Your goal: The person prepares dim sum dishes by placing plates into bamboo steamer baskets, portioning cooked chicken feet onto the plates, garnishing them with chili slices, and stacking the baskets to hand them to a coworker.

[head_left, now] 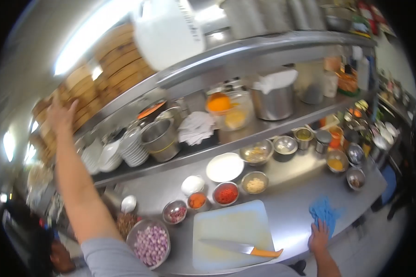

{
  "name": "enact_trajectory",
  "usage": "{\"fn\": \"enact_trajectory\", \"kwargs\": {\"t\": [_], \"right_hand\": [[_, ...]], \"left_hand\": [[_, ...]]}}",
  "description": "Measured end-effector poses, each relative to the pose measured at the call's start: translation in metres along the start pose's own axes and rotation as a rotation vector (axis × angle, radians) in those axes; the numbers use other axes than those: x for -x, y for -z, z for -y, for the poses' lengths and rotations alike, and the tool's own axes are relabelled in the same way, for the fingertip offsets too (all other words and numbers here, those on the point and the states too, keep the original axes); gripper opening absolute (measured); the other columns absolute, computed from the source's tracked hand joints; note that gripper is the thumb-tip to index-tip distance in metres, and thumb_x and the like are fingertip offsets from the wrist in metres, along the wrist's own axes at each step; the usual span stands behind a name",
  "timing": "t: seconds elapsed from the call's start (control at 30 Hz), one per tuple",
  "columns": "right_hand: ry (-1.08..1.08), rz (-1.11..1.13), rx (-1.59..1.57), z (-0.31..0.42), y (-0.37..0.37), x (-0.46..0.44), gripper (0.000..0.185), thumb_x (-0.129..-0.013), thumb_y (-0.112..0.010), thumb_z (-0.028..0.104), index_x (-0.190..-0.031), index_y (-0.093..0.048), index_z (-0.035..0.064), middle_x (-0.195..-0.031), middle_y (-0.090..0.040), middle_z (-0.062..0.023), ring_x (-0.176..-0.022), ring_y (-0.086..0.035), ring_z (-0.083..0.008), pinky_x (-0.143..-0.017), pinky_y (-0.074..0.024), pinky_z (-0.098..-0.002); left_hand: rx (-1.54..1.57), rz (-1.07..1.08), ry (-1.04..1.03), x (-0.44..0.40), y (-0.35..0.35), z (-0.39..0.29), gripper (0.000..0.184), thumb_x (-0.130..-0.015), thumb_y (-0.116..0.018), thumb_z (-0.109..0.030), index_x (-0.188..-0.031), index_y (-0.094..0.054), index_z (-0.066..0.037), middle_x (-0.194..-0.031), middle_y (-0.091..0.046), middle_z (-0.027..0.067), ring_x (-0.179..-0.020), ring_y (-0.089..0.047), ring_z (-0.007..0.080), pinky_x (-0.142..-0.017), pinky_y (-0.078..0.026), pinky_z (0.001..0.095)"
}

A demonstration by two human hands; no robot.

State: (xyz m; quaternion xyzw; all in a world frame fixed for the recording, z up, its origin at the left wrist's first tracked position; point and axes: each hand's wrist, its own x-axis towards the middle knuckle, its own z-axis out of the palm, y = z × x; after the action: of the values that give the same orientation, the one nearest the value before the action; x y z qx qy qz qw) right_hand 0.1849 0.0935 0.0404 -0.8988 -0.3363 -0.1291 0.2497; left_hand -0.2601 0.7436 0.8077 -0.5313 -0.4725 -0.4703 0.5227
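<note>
My left hand (61, 112) is raised at the upper left, fingers apart, in front of the stacked bamboo steamers (118, 57); whether it touches them I cannot tell. On the counter's right part my right hand (318, 236) rests at the lower edge of a crumpled blue cloth (326, 214); its fingers are spread and lie on or against the cloth. Between the arms is a white cutting board (233, 224) bearing a knife with a yellow handle (263, 252). A bowl of peeled shallots (151, 243) stands left of the board.
Small bowls of red pieces (226, 193), orange pieces (197, 200) and chopped garlic (254, 183) line the board's far side. Above runs a steel shelf (208, 148) with stacked dishes, pots and tubs. Another person's head (60, 256) shows at the lower left.
</note>
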Motion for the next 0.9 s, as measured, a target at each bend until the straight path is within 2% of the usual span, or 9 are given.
{"fn": "enact_trajectory", "kwargs": {"t": [0.07,0.1,0.13,0.2,0.33,0.63,0.67,0.73,0.9], "right_hand": [[0.002,-0.01,0.002,0.006,0.012,-0.003,0.045,-0.083,-0.063,0.006,-0.127,-0.07,0.0117,-0.155,-0.054,-0.0209,-0.143,-0.048,-0.0475,-0.12,-0.0329,-0.0628],[-0.001,-0.016,0.003,0.01,0.018,-0.005,0.045,-0.082,-0.064,0.007,-0.126,-0.07,0.0124,-0.154,-0.055,-0.0203,-0.141,-0.05,-0.0469,-0.119,-0.0345,-0.0623],[-0.011,-0.013,0.011,0.014,0.025,-0.009,0.045,-0.083,-0.064,0.008,-0.127,-0.07,0.0131,-0.153,-0.056,-0.0198,-0.141,-0.05,-0.0462,-0.119,-0.0352,-0.0616],[-0.015,-0.018,0.047,0.009,0.028,-0.01,0.044,-0.084,-0.066,0.01,-0.128,-0.071,0.0142,-0.152,-0.057,-0.0188,-0.14,-0.051,-0.0449,-0.118,-0.0363,-0.0602],[-0.036,-0.003,0.057,0.004,0.02,0.001,0.044,-0.087,-0.065,0.012,-0.131,-0.071,0.0158,-0.153,-0.057,-0.0173,-0.14,-0.051,-0.0433,-0.118,-0.0366,-0.0594],[-0.045,0.014,0.086,0.003,0.012,-0.004,0.043,-0.087,-0.064,0.012,-0.13,-0.071,0.0189,-0.155,-0.056,-0.0159,-0.144,-0.049,-0.0421,-0.119,-0.0338,-0.0592],[-0.033,0.034,0.086,0.003,0.013,-0.004,0.043,-0.087,-0.064,0.012,-0.13,-0.071,0.0189,-0.155,-0.056,-0.0159,-0.144,-0.049,-0.0421,-0.119,-0.0338,-0.0592],[-0.013,0.046,0.104,0.002,0.016,-0.005,0.049,-0.09,-0.063,0.014,-0.138,-0.067,0.0167,-0.158,-0.053,-0.0167,-0.144,-0.048,-0.0429,-0.12,-0.0339,-0.059],[-0.012,0.196,0.1,-0.009,0.016,-0.012,0.047,-0.096,-0.061,0.02,-0.143,-0.064,0.0166,-0.163,-0.047,-0.0189,-0.151,-0.041,-0.0432,-0.124,-0.0284,-0.0591]], "left_hand": [[0.011,0.394,0.102,-0.016,-0.041,0.022,0.117,-0.072,-0.078,-0.083,-0.158,-0.049,-0.009,-0.153,-0.058,0.0243,-0.143,-0.053,0.0413,-0.119,-0.042,0.0525],[0.235,0.36,0.137,-0.01,-0.089,0.045,0.117,-0.073,-0.08,-0.08,-0.16,-0.047,-0.009,-0.157,-0.054,0.0241,-0.147,-0.05,0.04,-0.121,-0.039,0.0506],[0.199,0.384,0.117,0.002,-0.035,0.02,0.116,-0.073,-0.084,-0.074,-0.159,-0.047,-0.005,-0.158,-0.052,0.0248,-0.147,-0.048,0.04,-0.124,-0.037,0.0493],[0.143,0.009,0.06,0.014,-0.157,0.075,0.116,-0.072,-0.09,-0.066,-0.157,-0.046,0.001,-0.161,-0.047,0.0252,-0.145,-0.05,0.0408,-0.123,-0.039,0.0485],[0.292,0.142,0.315,0.034,-0.095,0.054,0.115,-0.073,-0.09,-0.065,-0.155,-0.046,0.002,-0.154,-0.056,0.0206,-0.14,-0.055,0.0387,-0.119,-0.043,0.0496],[0.865,-0.189,0.437,0.137,0.037,-0.003,0.075,-0.084,-0.093,-0.028,-0.14,-0.06,0.01,-0.147,-0.057,0.0251,-0.131,-0.06,0.0369,-0.108,-0.055,0.0523],[0.846,-0.175,0.434,0.154,0.044,0.001,0.075,-0.084,-0.093,-0.028,-0.14,-0.06,0.01,-0.147,-0.057,0.0251,-0.131,-0.06,0.0369,-0.108,-0.055,0.0523],[0.835,-0.153,0.832,0.198,0.05,0.0,0.087,-0.085,-0.091,-0.025,-0.155,-0.047,0.001,-0.158,-0.044,0.0276,-0.136,-0.057,0.0399,-0.109,-0.054,0.0577],[1.248,-0.02,0.81,0.358,0.141,-0.059,0.084,-0.084,-0.092,-0.026,-0.151,-0.047,-0.003,-0.161,-0.041,0.0247,-0.141,-0.053,0.0379,-0.114,-0.049,0.0559]]}}
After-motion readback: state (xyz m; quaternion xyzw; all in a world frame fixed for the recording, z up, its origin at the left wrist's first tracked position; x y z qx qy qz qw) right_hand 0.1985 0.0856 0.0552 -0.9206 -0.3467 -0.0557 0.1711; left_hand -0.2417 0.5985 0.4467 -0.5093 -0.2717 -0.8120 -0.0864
